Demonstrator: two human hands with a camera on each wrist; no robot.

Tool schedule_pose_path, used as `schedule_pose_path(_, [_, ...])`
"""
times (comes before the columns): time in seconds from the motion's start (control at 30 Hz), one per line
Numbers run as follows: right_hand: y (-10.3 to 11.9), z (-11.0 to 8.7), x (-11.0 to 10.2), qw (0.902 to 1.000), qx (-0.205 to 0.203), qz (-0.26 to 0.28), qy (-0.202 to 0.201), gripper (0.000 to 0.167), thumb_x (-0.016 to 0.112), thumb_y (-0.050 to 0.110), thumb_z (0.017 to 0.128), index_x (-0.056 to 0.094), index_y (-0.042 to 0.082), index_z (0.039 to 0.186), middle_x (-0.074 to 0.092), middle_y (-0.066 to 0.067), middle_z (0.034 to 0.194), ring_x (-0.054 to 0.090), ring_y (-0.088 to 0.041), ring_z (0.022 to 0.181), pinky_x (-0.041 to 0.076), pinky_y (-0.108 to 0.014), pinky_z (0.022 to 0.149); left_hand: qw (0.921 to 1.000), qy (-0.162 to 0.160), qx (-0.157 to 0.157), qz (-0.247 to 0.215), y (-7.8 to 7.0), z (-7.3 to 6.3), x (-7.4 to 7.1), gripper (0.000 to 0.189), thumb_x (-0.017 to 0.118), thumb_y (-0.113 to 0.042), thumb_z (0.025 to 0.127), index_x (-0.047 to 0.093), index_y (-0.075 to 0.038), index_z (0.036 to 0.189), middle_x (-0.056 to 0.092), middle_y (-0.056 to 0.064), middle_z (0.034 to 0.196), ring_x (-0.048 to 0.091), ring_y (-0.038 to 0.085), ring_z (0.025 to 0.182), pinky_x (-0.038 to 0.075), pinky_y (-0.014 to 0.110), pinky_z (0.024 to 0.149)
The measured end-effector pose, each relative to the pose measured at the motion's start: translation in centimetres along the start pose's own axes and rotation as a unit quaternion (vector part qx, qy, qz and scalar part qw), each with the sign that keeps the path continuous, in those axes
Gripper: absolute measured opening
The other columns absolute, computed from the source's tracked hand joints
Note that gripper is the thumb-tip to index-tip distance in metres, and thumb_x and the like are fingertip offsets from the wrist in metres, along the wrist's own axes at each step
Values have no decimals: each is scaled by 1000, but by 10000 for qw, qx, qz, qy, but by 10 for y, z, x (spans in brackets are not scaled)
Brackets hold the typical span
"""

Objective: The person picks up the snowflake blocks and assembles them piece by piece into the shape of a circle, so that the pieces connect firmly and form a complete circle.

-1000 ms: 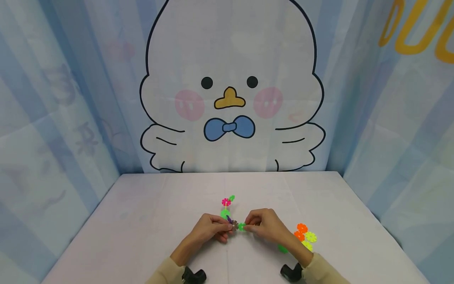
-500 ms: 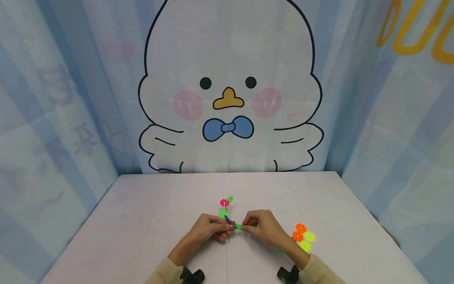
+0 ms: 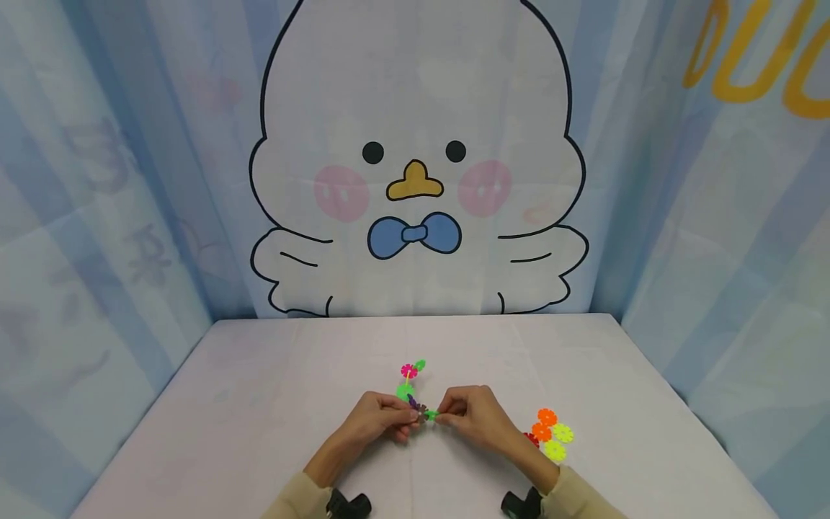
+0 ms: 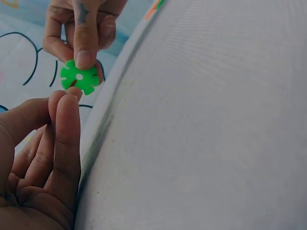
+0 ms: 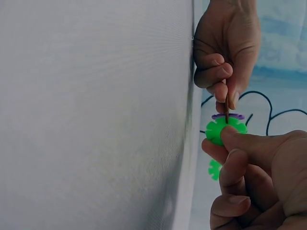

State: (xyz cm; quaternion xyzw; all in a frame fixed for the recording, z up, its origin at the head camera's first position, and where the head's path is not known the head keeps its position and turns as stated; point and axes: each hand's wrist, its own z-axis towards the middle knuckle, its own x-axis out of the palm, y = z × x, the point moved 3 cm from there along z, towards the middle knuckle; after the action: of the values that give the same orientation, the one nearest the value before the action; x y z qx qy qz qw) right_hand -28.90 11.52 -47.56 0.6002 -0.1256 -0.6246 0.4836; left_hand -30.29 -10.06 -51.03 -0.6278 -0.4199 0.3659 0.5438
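Observation:
My left hand point(image 3: 384, 417) pinches a brown notched plastic disc point(image 5: 227, 108) between thumb and fingers. My right hand point(image 3: 473, 416) pinches a green notched disc point(image 4: 79, 76) by its edge. The brown disc stands edge-on against the green one, its rim at a slot of the green disc; how deep it sits is hard to tell. From the brown disc a chain runs away over the table: a purple disc point(image 3: 412, 401), a light green disc point(image 3: 405, 391), a thin yellow piece seen edge-on, a pink disc point(image 3: 409, 370) and a small green disc point(image 3: 420, 365).
Loose discs lie by my right forearm: orange point(image 3: 547, 417), yellow point(image 3: 555, 451) and a dark red one point(image 3: 531, 438) partly hidden by the arm. Black wrist mounts point(image 3: 350, 506) sit under both sleeves. The white table point(image 3: 292, 360) ends at a printed cloth backdrop point(image 3: 415, 281).
My right hand has brought the green disc closer to the brown one, which my left hand keeps holding. A loose green disc has gone out of sight behind my right forearm; the dark red one now shows.

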Motion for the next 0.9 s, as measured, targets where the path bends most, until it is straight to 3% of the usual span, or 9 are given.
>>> schedule_pose_path(0.27, [0, 1, 1, 9998, 202, -25, -13, 10, 84, 11, 90, 77, 14, 83, 80, 0, 79, 68, 0, 68, 52, -17, 63, 10000, -13, -30, -83, -1, 0, 0, 24, 78, -8, 94, 74, 13, 106, 80, 4, 81, 68, 5, 64, 63, 23, 62])
schedule_pose_path(0.47, [0, 0, -1, 9993, 276, -254, -74, 9, 85, 16, 90, 79, 19, 84, 80, 5, 82, 63, 4, 70, 52, -17, 64, 9996, -125, -232, -108, -1, -1, 3, 24, 82, -10, 91, 75, 5, 108, 82, 6, 88, 72, 8, 66, 66, 26, 66])
schedule_pose_path(0.6, [-2, -3, -8, 9987, 353, -351, 106, 4, 84, 22, 92, 80, 19, 92, 81, 6, 90, 60, 2, 74, 51, -18, 66, 9995, -141, -243, -139, 1, -1, 4, 24, 83, -9, 90, 75, 5, 108, 82, 8, 89, 72, 8, 67, 66, 27, 66])
schedule_pose_path(0.73, [-9, -11, -21, 9973, 471, -453, 340, 10, 82, 23, 94, 81, 16, 101, 81, 4, 98, 59, -1, 75, 51, -19, 66, 9995, -137, -234, -180, 2, 0, 3, 23, 82, -8, 91, 75, 6, 108, 82, 8, 89, 72, 8, 67, 66, 26, 66])
schedule_pose_path(0.9, [-22, -23, -42, 9942, 508, -654, 679, 12, 82, 25, 93, 81, 17, 102, 80, 7, 97, 57, -1, 74, 49, -20, 66, 9996, -136, -226, -139, 1, 0, 2, 25, 81, -7, 92, 74, 7, 110, 82, 7, 89, 71, 7, 67, 66, 27, 66])
